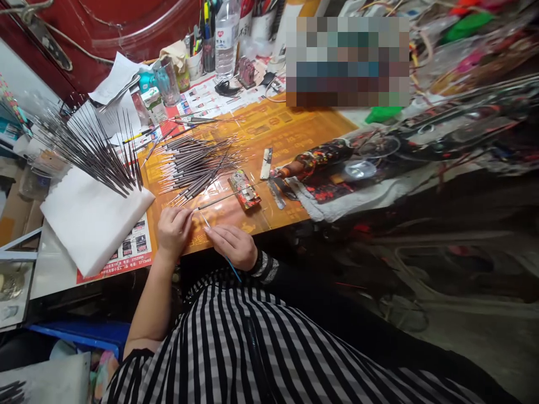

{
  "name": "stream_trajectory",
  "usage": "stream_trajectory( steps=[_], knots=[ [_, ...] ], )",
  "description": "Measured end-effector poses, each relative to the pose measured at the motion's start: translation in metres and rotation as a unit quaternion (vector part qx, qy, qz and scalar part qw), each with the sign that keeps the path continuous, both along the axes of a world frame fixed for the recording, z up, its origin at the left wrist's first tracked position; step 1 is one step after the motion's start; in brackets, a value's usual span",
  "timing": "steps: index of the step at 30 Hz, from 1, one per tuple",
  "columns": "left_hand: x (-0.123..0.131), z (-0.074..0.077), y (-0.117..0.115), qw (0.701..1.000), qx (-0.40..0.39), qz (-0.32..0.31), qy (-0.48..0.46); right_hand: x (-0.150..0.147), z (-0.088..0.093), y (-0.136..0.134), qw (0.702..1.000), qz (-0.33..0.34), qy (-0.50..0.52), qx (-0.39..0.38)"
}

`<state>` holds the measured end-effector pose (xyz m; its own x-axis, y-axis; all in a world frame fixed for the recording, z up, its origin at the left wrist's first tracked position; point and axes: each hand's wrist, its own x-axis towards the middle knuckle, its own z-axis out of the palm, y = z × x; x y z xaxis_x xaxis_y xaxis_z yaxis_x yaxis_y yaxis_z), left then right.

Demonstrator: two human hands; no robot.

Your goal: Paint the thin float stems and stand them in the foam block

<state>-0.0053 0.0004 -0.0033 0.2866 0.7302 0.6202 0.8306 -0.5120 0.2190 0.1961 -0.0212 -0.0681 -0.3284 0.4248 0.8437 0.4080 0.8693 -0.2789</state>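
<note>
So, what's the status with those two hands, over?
Left hand: gripping dark rod, which extends over paint-smeared block. Right hand: holding thin blue-ended stick, pale tip near rod. Close by: heap of similar rods beyond left hand.

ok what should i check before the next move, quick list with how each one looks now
1. Left hand grip on the thin rod: ok, fingers closed at its near end.
2. Right hand grip on the blue tool: ok, held between fingers.
3. Tool tip touching the rod: cannot tell, too small.
4. Rod over the paint-stained block: ok, it crosses it.
5. Loose rods lying separately: not ok, piled and overlapping.
6. Rods in the white foam block standing up: ok, though leaning.
</note>
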Motion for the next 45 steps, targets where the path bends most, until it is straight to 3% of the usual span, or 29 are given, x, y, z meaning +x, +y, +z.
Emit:
stream_trajectory(
  steps=[12, 30, 45],
  knots=[
    [0.0005, 0.0004, -0.0022, 1.000, -0.007, 0.008, 0.006, 0.0005, -0.0012, -0.0032, 0.999, -0.001, -0.017, -0.036],
    [0.0017, 0.0003, -0.0019, 1.000, -0.002, 0.001, -0.005, -0.0004, 0.0047, -0.0029, 0.999, -0.023, -0.033, 0.001],
    [0.0015, -0.0001, -0.0017, 1.000, 0.019, -0.006, 0.004, 0.0009, 0.0011, -0.0037, 0.999, -0.019, -0.040, -0.011]
  ],
)
